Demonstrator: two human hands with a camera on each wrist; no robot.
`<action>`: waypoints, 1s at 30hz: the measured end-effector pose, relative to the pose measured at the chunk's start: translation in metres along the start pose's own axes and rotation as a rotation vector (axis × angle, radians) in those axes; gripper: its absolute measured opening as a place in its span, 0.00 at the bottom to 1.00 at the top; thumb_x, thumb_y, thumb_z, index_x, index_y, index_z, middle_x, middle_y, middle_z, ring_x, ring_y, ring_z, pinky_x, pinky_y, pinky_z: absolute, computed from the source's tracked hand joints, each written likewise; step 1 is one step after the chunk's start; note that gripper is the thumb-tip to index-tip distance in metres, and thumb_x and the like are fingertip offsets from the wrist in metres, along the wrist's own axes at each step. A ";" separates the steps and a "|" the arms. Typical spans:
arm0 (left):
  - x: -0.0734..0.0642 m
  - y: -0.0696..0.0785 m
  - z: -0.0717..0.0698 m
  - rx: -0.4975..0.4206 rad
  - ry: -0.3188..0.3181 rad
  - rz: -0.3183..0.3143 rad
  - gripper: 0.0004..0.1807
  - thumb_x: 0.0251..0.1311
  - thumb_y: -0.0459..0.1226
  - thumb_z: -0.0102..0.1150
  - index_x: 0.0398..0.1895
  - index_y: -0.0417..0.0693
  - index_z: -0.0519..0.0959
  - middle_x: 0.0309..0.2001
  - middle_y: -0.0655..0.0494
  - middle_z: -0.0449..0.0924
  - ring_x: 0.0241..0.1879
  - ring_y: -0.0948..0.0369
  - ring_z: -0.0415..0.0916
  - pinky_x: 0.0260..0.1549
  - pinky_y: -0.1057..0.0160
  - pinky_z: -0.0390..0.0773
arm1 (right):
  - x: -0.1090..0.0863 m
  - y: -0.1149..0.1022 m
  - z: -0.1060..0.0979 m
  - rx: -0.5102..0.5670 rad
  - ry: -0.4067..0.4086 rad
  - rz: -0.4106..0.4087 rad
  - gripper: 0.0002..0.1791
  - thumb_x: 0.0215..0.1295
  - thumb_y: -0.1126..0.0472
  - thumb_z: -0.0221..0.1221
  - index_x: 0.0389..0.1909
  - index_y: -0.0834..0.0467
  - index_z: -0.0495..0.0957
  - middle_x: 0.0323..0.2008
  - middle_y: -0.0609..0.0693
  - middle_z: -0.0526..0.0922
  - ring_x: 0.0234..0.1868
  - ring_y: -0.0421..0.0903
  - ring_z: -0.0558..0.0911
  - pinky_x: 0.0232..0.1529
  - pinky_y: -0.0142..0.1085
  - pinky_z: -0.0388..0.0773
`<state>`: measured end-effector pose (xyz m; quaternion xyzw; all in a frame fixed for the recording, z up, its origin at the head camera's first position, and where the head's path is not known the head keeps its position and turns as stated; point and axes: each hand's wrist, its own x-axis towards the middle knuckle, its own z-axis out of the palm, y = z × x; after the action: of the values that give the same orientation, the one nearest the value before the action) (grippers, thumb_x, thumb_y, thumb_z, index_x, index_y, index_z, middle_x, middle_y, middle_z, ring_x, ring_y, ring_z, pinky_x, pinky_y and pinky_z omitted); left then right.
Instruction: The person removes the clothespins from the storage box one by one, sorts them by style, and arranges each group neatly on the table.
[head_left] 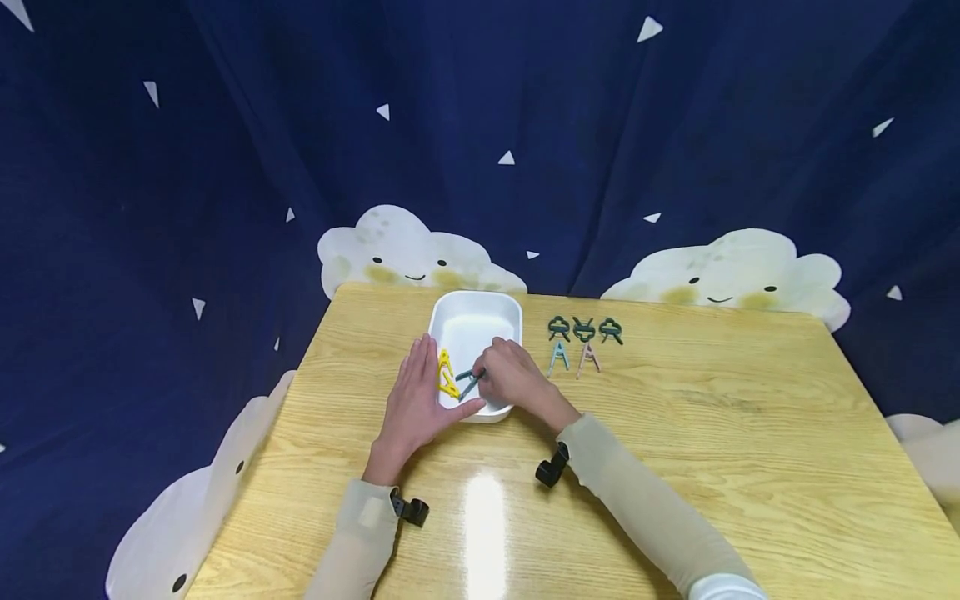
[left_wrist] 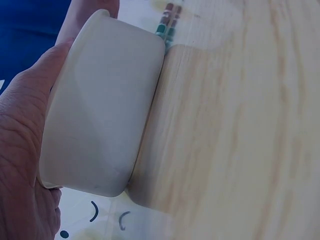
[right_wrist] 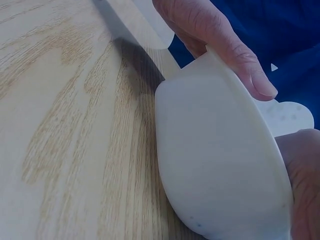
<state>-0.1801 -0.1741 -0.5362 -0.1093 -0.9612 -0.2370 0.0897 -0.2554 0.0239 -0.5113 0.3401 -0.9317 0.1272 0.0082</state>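
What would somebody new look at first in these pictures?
Probably the smiling clouds on the dark blue cloth behind the table. Next, maybe the white tub, with the left hand at its side, bright yellow clips in it and the right hand pinching a dark green clip. Right of the tub, five small clips lie in two rows, coloured dark green, light blue and pink.

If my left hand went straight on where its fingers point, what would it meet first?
Your left hand would probably meet the far left corner of the white tray; depth is unclear here.
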 end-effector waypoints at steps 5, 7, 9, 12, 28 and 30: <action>0.001 0.000 0.000 -0.001 0.001 0.003 0.74 0.52 0.80 0.55 0.84 0.38 0.41 0.86 0.47 0.34 0.84 0.55 0.29 0.82 0.51 0.42 | 0.000 0.001 0.000 -0.032 0.014 -0.014 0.09 0.47 0.66 0.72 0.31 0.52 0.91 0.27 0.43 0.86 0.32 0.45 0.73 0.39 0.39 0.74; 0.001 0.000 0.000 0.001 -0.003 0.001 0.74 0.52 0.80 0.55 0.85 0.38 0.40 0.86 0.47 0.34 0.84 0.56 0.29 0.82 0.52 0.42 | 0.000 0.002 0.001 -0.039 0.020 -0.017 0.11 0.47 0.67 0.71 0.34 0.54 0.89 0.29 0.45 0.86 0.34 0.46 0.74 0.39 0.39 0.73; 0.001 0.000 0.000 0.003 -0.003 0.002 0.74 0.51 0.80 0.55 0.84 0.38 0.41 0.86 0.47 0.34 0.84 0.55 0.30 0.82 0.52 0.42 | 0.000 0.002 0.001 -0.045 0.019 -0.022 0.16 0.48 0.66 0.71 0.41 0.54 0.88 0.34 0.46 0.86 0.36 0.46 0.74 0.40 0.39 0.73; 0.001 0.000 -0.001 0.003 -0.004 0.000 0.75 0.51 0.81 0.55 0.84 0.38 0.41 0.86 0.47 0.34 0.84 0.54 0.31 0.82 0.51 0.43 | 0.000 0.002 0.002 -0.058 -0.002 -0.031 0.26 0.50 0.65 0.70 0.55 0.53 0.86 0.39 0.47 0.84 0.38 0.46 0.72 0.40 0.38 0.72; 0.001 0.001 0.001 0.010 -0.005 0.003 0.75 0.51 0.81 0.53 0.84 0.37 0.42 0.86 0.46 0.34 0.84 0.55 0.30 0.82 0.50 0.42 | 0.000 0.001 0.002 -0.052 -0.011 -0.039 0.16 0.51 0.67 0.73 0.42 0.54 0.87 0.36 0.46 0.83 0.39 0.47 0.73 0.42 0.39 0.73; 0.001 0.001 0.000 0.013 -0.012 -0.006 0.75 0.51 0.82 0.52 0.84 0.38 0.41 0.86 0.47 0.33 0.84 0.55 0.29 0.82 0.51 0.41 | 0.001 0.001 0.002 -0.056 -0.004 -0.042 0.15 0.51 0.68 0.73 0.40 0.53 0.86 0.35 0.46 0.82 0.38 0.47 0.73 0.41 0.39 0.73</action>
<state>-0.1805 -0.1729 -0.5360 -0.1075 -0.9636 -0.2302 0.0838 -0.2568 0.0237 -0.5132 0.3596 -0.9275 0.1002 0.0186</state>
